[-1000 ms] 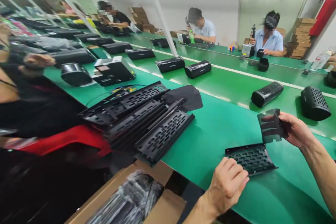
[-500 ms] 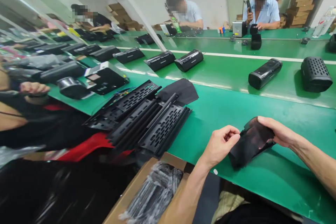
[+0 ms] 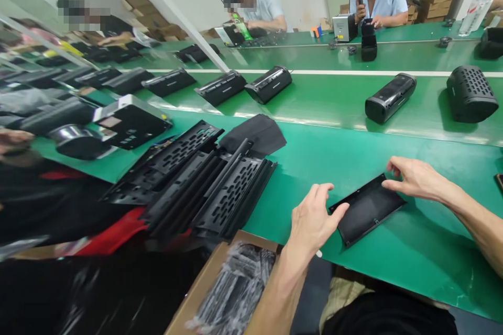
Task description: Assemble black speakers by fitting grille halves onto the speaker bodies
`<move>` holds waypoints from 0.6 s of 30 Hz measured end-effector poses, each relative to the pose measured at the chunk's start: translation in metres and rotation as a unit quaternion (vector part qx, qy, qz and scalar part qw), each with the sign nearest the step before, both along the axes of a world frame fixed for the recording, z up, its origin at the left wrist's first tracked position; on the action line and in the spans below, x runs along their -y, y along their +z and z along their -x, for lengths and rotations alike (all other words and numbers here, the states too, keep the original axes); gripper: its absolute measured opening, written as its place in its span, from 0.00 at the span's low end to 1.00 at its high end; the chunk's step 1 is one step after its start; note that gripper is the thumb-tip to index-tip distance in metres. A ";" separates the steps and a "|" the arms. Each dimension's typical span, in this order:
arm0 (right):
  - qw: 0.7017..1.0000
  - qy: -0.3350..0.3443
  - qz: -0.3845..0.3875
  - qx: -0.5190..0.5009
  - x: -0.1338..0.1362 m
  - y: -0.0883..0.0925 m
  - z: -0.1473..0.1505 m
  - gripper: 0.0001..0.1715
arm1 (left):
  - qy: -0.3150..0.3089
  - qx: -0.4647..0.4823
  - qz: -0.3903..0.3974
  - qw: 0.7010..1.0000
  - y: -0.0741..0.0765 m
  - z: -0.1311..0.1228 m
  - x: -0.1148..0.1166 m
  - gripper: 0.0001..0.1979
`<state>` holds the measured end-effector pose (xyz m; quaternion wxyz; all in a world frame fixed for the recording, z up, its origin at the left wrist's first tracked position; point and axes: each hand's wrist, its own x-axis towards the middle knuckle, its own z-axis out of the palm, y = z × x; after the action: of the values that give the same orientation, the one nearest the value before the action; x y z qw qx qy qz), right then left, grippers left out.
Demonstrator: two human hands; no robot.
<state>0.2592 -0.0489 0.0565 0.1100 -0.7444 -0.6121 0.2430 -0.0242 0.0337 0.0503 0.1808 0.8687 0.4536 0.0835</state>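
A black curved plastic panel [image 3: 369, 212] lies hollow side up on the green table, slanting away to the right. Its inside looks covered by a smooth dark sheet. My left hand [image 3: 316, 220] is at the panel's left end, thumb and fingers apart, with the thumb over the near corner. At the far right end, my right hand [image 3: 416, 180] has its thumb close to the rim and its fingers bent but apart. Neither hand grips anything. Left of them is a stack of black perforated panels [image 3: 231, 188], with thin black sheets [image 3: 257, 135] lying behind it.
An open cardboard box [image 3: 210, 272] of plastic-wrapped parts stands below the table edge at left. Black speaker-like housings [image 3: 391, 98] line the green belt beyond. A boxy machine [image 3: 131, 120] stands left, near a neighbour's arm [image 3: 15, 141]. Other people work across the belt.
The dark see-through sheet held up between my hands is now down in the panel. Both hands have loosened and spread, and the panel lies flat on the table. The view has shifted right.
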 end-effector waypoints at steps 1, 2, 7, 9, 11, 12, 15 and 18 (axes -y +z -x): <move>1.000 0.001 -0.018 -0.002 -0.002 -0.005 -0.002 0.18 | 0.000 0.007 0.007 1.000 -0.004 0.004 -0.001 0.15; 0.999 0.007 -0.032 -0.005 -0.003 -0.011 -0.003 0.17 | -0.007 0.021 0.016 1.000 -0.008 0.007 -0.002 0.11; 0.991 -0.004 -0.063 -0.120 -0.008 -0.021 -0.003 0.07 | 0.003 0.185 0.135 0.973 -0.019 0.013 -0.005 0.14; 0.969 -0.026 -0.050 -0.239 -0.008 -0.017 -0.001 0.08 | 0.049 0.257 0.260 0.929 -0.017 0.011 -0.005 0.18; 0.934 -0.062 -0.012 -0.353 -0.006 -0.013 0.001 0.13 | 0.094 0.324 0.382 0.860 -0.013 0.009 -0.004 0.25; 0.915 -0.080 0.007 -0.395 -0.006 -0.012 0.002 0.16 | 0.112 0.354 0.424 0.826 -0.011 0.007 -0.003 0.29; 0.880 -0.107 0.043 -0.460 -0.005 -0.015 0.005 0.21 | 0.149 0.413 0.476 0.762 -0.010 0.004 0.001 0.37; 0.865 -0.102 0.053 -0.489 -0.005 -0.020 0.005 0.21 | 0.158 0.448 0.478 0.738 -0.014 0.001 0.004 0.37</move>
<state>0.2547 -0.0435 0.0368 0.3803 -0.5931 -0.3865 0.5952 -0.0256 0.0293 0.0358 0.7391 0.4459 0.4310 0.2629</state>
